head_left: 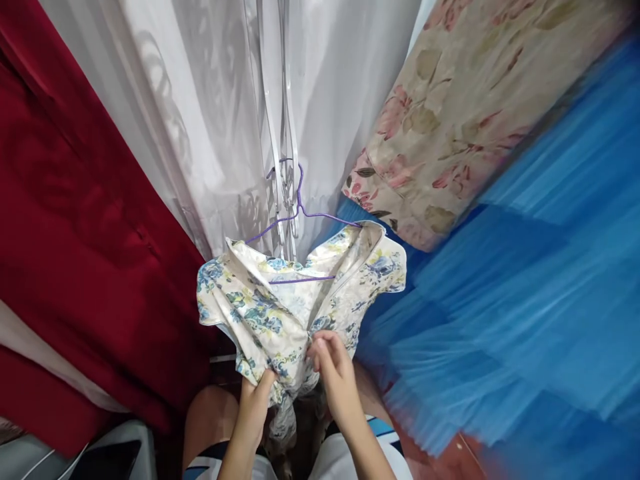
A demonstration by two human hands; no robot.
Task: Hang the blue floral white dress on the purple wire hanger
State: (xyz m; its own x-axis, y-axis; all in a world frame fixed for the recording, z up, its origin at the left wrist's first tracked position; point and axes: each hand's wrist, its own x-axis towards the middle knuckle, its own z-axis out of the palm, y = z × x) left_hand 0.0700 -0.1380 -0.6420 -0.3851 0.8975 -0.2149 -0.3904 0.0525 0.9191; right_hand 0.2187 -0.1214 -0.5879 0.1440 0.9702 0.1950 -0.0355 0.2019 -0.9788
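A short-sleeved white blouse point(265, 310) with blue and yellow flowers hangs on a thin purple hanger point(301, 193), its V-shaped neck facing me. My left hand point(257, 397) grips its lower left side, thumb on top of the cloth and the other fingers hidden behind. At the bottom point of the neckline, my right hand point(333, 360) has thumb and fingers pinched together on the front edge. Any small fastener there is too hidden to make out. Bunched greyish cloth point(283, 420) shows below the blouse, between my knees.
White straps point(273, 120) hang down behind the hanger hook, before a white curtain-like cloth point(210, 100). Dark red cloth point(90, 220) hangs at left, pink-flowered beige cloth point(430, 127) and layered blue tulle point(480, 320) at right. A grey plastic object point(143, 443) stands lower left.
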